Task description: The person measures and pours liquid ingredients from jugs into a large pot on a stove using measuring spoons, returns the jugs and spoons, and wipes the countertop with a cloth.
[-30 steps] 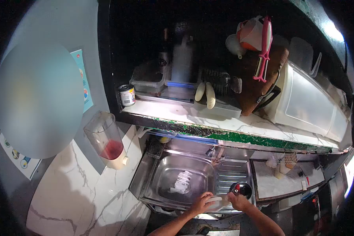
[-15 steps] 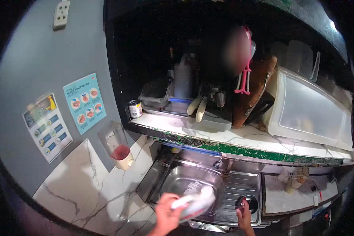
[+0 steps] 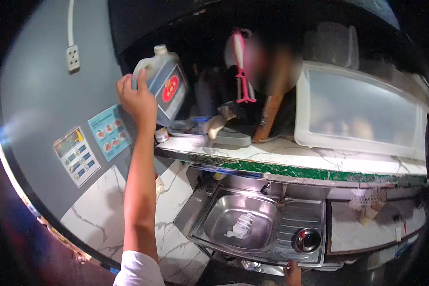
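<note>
My left hand (image 3: 139, 97) is raised at the upper left, wrapped round the handle of a plastic jug (image 3: 178, 78). The jug has a pale cap, dark contents and a red and white label; it is tilted just above the shelf. Low at the right, my right hand (image 3: 292, 272) is in front of the sink's edge with its fingers curled in. Whether it holds something small is hidden. A dark round bowl (image 3: 308, 240) with something red at its rim sits nearby on the drainboard, apart from that hand.
The steel sink (image 3: 214, 209) has a white streaked patch (image 3: 242, 226) on its bottom. On the shelf (image 3: 271, 151) are a can (image 3: 161, 135), a wooden board (image 3: 269, 117) and a large translucent bin (image 3: 362, 112). A pink-handled peeler (image 3: 244, 86) hangs above. Posters (image 3: 109, 133) are on the left wall.
My left hand has lifted the jug from over the sink up to the shelf at the left. My right hand has come away from the dark bowl, towards me. The view has shifted.
</note>
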### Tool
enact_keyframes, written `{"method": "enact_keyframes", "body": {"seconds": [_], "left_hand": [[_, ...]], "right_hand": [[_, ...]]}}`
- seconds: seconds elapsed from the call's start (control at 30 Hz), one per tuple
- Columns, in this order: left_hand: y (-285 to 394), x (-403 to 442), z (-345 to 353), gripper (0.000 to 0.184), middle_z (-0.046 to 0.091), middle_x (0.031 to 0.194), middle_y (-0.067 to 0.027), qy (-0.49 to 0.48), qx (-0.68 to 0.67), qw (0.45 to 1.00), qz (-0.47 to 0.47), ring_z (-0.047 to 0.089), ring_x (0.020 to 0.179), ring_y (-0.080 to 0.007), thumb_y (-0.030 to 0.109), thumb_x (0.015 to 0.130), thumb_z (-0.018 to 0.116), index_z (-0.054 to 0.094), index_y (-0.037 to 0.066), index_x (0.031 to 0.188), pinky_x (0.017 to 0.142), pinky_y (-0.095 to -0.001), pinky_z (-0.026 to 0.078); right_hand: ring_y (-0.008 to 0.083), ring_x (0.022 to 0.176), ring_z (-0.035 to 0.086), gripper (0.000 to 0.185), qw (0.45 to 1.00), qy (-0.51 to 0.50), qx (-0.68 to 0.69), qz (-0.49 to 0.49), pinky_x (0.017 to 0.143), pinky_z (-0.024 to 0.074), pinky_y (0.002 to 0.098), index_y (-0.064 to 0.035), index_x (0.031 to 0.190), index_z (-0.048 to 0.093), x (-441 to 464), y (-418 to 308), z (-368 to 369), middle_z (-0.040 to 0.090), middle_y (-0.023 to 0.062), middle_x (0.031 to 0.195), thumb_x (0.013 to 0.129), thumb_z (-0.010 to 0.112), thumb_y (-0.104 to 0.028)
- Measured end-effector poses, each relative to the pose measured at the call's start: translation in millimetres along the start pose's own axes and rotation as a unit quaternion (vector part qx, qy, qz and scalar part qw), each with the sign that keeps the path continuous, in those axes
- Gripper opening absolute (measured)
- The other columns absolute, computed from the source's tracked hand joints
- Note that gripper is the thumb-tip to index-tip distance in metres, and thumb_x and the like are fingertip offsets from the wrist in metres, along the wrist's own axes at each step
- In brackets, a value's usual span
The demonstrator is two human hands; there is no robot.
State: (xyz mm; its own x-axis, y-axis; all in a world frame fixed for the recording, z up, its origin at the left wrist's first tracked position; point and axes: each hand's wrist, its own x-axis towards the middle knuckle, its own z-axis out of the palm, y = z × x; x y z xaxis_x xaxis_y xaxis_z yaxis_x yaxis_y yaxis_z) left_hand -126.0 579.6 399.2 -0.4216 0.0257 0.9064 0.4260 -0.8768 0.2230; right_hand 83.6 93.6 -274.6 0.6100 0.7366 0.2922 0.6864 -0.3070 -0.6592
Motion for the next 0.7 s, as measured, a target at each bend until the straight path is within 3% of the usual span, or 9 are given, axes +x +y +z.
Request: {"method": "enact_keyframes", "body": {"seconds": [0.03, 0.07, 0.13, 0.17, 0.2, 0.27, 0.3, 0.4, 0.7], "left_hand": [[-11, 0, 22, 0.045, 0.062, 0.107, -0.017, 0.002, 0.001, 1.0, 0.011, 0.06, 0.105, -0.0332, 0.036, 0.091, 0.07, 0.066, -0.008, 0.103, 0.093, -0.0389, 0.046], [-28, 0, 45, 0.046, 0.062, 0.106, -0.017, 0.005, 0.026, 0.999, 0.028, 0.059, 0.105, -0.0331, 0.038, 0.091, 0.07, 0.067, -0.007, 0.1, 0.093, -0.04, 0.046], [-71, -2, 89, 0.047, 0.064, 0.098, -0.0186, 0.024, 0.073, 0.997, 0.024, 0.062, 0.1, -0.0352, 0.043, 0.09, 0.069, 0.068, -0.003, 0.093, 0.09, -0.0446, 0.047], [-35, 1, 73, 0.039, 0.067, 0.089, -0.0188, -0.154, 0.015, 0.983, -0.095, 0.065, 0.089, -0.0361, 0.037, 0.089, 0.069, 0.07, -0.002, 0.087, 0.082, -0.0473, 0.05], [-72, 3, 100, 0.029, 0.069, 0.085, -0.0182, -0.16, 0.214, 0.964, 0.001, 0.067, 0.081, -0.0354, 0.027, 0.088, 0.068, 0.072, -0.001, 0.084, 0.075, -0.0475, 0.052], [-125, -6, 138, 0.024, 0.071, 0.093, -0.0173, -0.237, 0.206, 0.949, 0.01, 0.067, 0.084, -0.0339, 0.022, 0.089, 0.063, 0.072, 0.0, 0.083, 0.073, -0.0468, 0.053], [-130, -10, 159, 0.024, 0.07, 0.094, -0.0171, -0.25, 0.174, 0.952, 0.009, 0.067, 0.084, -0.034, 0.023, 0.089, 0.063, 0.072, 0.0, 0.085, 0.073, -0.047, 0.053], [-143, 5, 182, 0.025, 0.07, 0.097, -0.0167, -0.25, 0.107, 0.961, -0.04, 0.066, 0.087, -0.0344, 0.025, 0.091, 0.063, 0.07, 0.0, 0.089, 0.073, -0.0477, 0.053], [-136, 13, 125, 0.03, 0.067, 0.108, -0.0153, -0.191, 0.033, 0.963, -0.189, 0.064, 0.094, -0.0355, 0.03, 0.096, 0.062, 0.066, 0.001, 0.103, 0.075, -0.0498, 0.054]], "right_hand": [[0.0368, 0.065, 0.063, 0.058, 1.0, -0.005, 0.0, 0.007, 0.058, 0.0467, 0.0485, -0.0055, 0.138, 0.047, -5, -4, -3, 0.065, 0.0219, 0.083, 0.09, 0.07, -0.027], [0.0258, 0.061, 0.061, 0.046, 0.994, -0.014, 0.073, 0.08, 0.056, 0.0472, 0.0367, -0.002, 0.122, 0.051, -1, -29, -21, 0.063, 0.0128, 0.08, 0.081, 0.071, 0.002], [0.0343, 0.064, 0.063, 0.036, 0.997, 0.076, -0.005, -0.015, 0.056, 0.0489, 0.0441, -0.0023, 0.114, 0.053, -20, 8, -4, 0.065, 0.0167, 0.077, 0.082, 0.071, -0.002], [0.0389, 0.069, 0.064, 0.043, 0.996, 0.011, -0.017, 0.092, 0.062, 0.0506, 0.0487, -0.0028, 0.124, 0.052, -28, 16, -4, 0.066, 0.0179, 0.081, 0.085, 0.07, -0.01], [0.0401, 0.081, 0.065, 0.051, 0.993, 0.055, -0.05, 0.092, 0.073, 0.0511, 0.0504, -0.0027, 0.13, 0.051, -31, -15, -26, 0.064, 0.0206, 0.092, 0.084, 0.069, -0.016], [0.0426, 0.09, 0.063, 0.039, 0.975, 0.009, -0.024, 0.219, 0.075, 0.051, 0.0505, -0.0039, 0.12, 0.055, -53, -36, -49, 0.065, 0.0207, 0.101, 0.086, 0.068, -0.017], [0.0428, 0.087, 0.063, 0.036, 0.973, 0.09, -0.029, 0.21, 0.074, 0.0509, 0.0505, -0.0038, 0.117, 0.056, -70, -31, -43, 0.065, 0.0197, 0.098, 0.086, 0.068, -0.017], [0.0403, 0.089, 0.064, 0.036, 0.944, 0.093, -0.003, 0.317, 0.078, 0.0513, 0.05, -0.0045, 0.123, 0.056, -104, -56, -66, 0.063, 0.0204, 0.099, 0.089, 0.062, -0.013], [0.0323, 0.083, 0.067, 0.027, 0.898, 0.192, 0.004, 0.396, 0.073, 0.0533, 0.0429, -0.0027, 0.113, 0.063, -172, -23, -82, 0.067, 0.0164, 0.096, 0.088, 0.069, -0.012]]}}
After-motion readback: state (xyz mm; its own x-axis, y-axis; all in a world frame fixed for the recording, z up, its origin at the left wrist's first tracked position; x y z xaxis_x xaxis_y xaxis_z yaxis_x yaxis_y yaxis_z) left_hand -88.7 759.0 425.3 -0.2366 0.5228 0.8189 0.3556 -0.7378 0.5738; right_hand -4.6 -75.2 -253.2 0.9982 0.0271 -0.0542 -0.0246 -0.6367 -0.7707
